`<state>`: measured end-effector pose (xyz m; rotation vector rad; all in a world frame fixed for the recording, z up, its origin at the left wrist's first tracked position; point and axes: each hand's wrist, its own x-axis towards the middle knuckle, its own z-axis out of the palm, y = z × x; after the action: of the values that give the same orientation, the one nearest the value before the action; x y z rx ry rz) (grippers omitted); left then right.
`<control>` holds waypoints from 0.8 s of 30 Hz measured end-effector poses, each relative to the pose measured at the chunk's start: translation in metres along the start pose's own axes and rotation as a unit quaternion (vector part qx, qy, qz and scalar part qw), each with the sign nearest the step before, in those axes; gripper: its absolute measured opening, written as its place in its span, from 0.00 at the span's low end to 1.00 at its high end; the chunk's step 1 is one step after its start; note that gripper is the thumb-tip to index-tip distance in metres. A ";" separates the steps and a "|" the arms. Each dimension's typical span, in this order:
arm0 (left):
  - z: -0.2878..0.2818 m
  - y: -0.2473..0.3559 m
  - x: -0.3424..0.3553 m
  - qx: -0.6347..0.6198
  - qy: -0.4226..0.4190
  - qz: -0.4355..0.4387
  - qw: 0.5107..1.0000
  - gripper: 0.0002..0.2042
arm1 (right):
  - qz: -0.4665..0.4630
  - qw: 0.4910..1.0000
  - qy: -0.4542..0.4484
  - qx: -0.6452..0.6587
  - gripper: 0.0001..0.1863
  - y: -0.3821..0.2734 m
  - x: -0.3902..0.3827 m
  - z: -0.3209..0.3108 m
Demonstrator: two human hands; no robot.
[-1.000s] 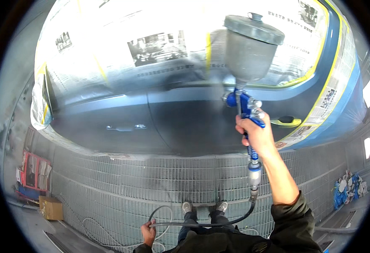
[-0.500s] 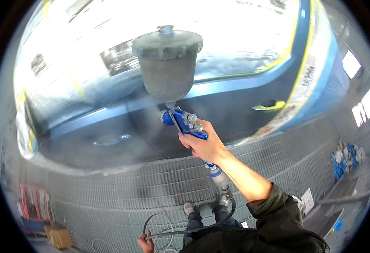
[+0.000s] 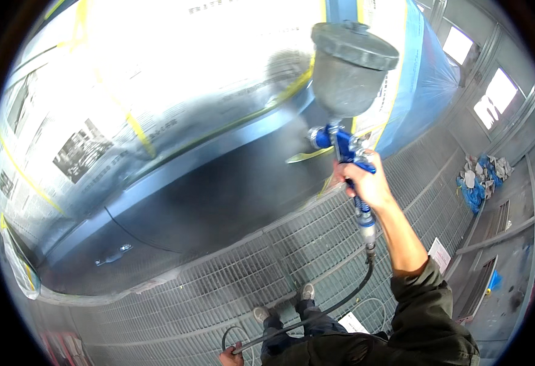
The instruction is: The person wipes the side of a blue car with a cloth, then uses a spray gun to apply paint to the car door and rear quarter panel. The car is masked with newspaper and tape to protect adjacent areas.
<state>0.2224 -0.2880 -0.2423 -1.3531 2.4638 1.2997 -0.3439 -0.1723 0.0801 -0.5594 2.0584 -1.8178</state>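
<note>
Since half a second ago, my right hand [image 3: 368, 183] has carried the spray gun [image 3: 340, 146] from the middle of my view over to the right, toward the far end of the car panel [image 3: 206, 201], and the gun now leans a little to the left.

My right hand is closed tight round the blue handle, fingers wrapped over the front of it. Above my fist sits the grey paint cup [image 3: 349, 73] with its lid on, tilted, and it covers part of the masked side of the car. Below my fist the silver fitting joins the black air hose [image 3: 340, 299], which drops, curves past my shoes [image 3: 282, 305] and runs down to my left hand [image 3: 234, 355]. That hand is low at the bottom edge, curled shut on the hose.

A faint mist hangs between the gun and the dark grey panel. Above the panel, newspaper masking [image 3: 96, 140] held with yellow tape [image 3: 136, 131] covers the windows, and blue plastic sheeting [image 3: 423, 73] wraps the end of the car to the right. I stand on a metal floor grate [image 3: 218, 280]. Off to the right, by the booth wall, lies a heap of crumpled rags and blue sheeting [image 3: 481, 177].
</note>
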 end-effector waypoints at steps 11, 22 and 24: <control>0.057 0.106 0.005 0.025 -0.025 -0.010 0.999 0.15 | -0.050 0.964 0.237 -0.106 0.05 0.039 0.045 -0.146; 0.037 0.009 -0.025 -0.061 0.060 0.006 0.996 0.15 | -0.046 0.992 0.092 -0.070 0.07 0.066 -0.005 -0.034; 0.009 0.010 -0.033 -0.071 0.053 -0.025 0.996 0.15 | -0.043 0.996 0.040 -0.061 0.19 0.055 -0.021 0.008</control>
<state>0.2331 -0.2568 -0.2280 -1.5443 2.4261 1.4525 -0.3253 -0.1632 0.0241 -0.6274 2.2429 -1.7971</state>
